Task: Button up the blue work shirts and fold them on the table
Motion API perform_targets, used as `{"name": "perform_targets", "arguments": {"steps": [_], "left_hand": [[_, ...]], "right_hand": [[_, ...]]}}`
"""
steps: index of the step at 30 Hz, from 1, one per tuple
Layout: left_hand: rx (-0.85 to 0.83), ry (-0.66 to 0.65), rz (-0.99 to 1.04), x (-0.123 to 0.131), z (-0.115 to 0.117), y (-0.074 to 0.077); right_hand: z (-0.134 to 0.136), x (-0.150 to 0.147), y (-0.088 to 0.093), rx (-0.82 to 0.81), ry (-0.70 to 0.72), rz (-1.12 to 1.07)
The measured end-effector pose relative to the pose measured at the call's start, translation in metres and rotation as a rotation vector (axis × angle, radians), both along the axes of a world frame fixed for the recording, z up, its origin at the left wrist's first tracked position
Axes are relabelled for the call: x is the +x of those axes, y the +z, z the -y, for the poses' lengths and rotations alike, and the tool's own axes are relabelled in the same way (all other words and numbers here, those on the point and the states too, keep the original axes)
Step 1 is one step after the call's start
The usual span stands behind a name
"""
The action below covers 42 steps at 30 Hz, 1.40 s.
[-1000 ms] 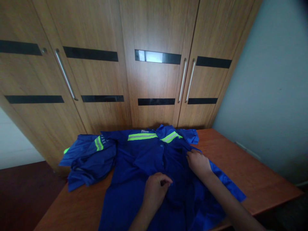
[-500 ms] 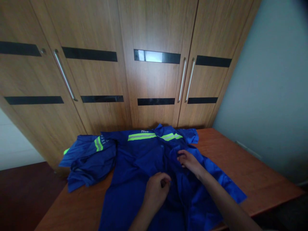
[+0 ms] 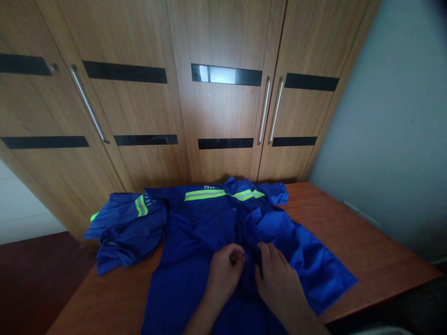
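A blue work jacket point(image 3: 195, 232) with yellow-green and grey reflective strips lies spread front up, collar at the far end. My left hand point(image 3: 225, 270) is closed in a pinch at the jacket's front opening, around its middle. A small pale spot shows at those fingertips, perhaps a button; I cannot make it out. Just to the right, my right hand point(image 3: 277, 274) has its fingers bent over the other front edge, thumb underneath, gripping the cloth. The two hands are close together but apart. Higher on the front, one round snap or button point(image 3: 234, 209) is visible.
Bunched blue cloth point(image 3: 132, 232) with a reflective strip lies at the left, against the jacket. Under everything is a reddish-brown wooden table point(image 3: 349, 242). A wooden wardrobe point(image 3: 223, 111) with metal handles stands right behind it, and a pale wall point(image 3: 384, 116) is at the right.
My right hand has come down and left from the jacket's right chest to the front opening and taken hold of cloth. My left hand has hardly moved. The view has tilted slightly.
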State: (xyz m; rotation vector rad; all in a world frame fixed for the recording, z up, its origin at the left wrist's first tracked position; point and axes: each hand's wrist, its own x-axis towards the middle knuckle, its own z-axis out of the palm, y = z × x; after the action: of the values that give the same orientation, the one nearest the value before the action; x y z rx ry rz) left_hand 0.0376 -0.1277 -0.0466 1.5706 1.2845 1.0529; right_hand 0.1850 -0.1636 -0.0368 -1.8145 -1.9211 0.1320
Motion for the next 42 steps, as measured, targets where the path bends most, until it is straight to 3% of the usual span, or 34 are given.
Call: {"name": "perform_targets", "arguments": {"steps": [2, 7, 11, 15, 23, 26, 29, 32, 35, 42], "left_hand": [[-0.009, 0.012, 0.035, 0.0, 0.0, 0.001], [-0.068, 0.042, 0.262, -0.001, -0.005, 0.004], [-0.133, 0.053, 0.331, 0.0, -0.007, 0.009], [-0.153, 0.006, 0.325, 0.002, -0.005, 0.011], [-0.055, -0.081, 0.152, 0.002, -0.001, 0.003], [-0.018, -0.079, 0.119, 0.001, 0.001, 0.003], [-0.02, -0.077, 0.116, 0.002, 0.002, 0.006], [-0.04, -0.063, 0.132, 0.003, 0.003, 0.009], [-0.042, -0.057, 0.14, 0.004, 0.004, 0.011], [-0.007, -0.033, 0.167, 0.004, 0.003, 0.011]], "right_hand": [[-0.006, 0.008, -0.005, -0.032, -0.008, -0.167], [-0.02, 0.021, -0.011, -0.019, 0.032, -0.874], [-0.022, 0.017, -0.012, -0.01, -0.007, -1.065], [-0.018, 0.015, -0.011, 0.025, 0.011, -0.903], [-0.009, 0.021, 0.0, 0.116, -0.042, -0.091], [-0.01, 0.026, 0.008, 0.116, -0.076, 0.052], [-0.014, 0.035, 0.01, 0.05, -0.095, 0.043], [-0.02, 0.043, 0.007, -0.04, -0.038, -0.185], [-0.023, 0.047, 0.006, -0.088, 0.044, -0.561], [-0.014, 0.03, 0.009, -0.186, 0.01, -1.296]]}}
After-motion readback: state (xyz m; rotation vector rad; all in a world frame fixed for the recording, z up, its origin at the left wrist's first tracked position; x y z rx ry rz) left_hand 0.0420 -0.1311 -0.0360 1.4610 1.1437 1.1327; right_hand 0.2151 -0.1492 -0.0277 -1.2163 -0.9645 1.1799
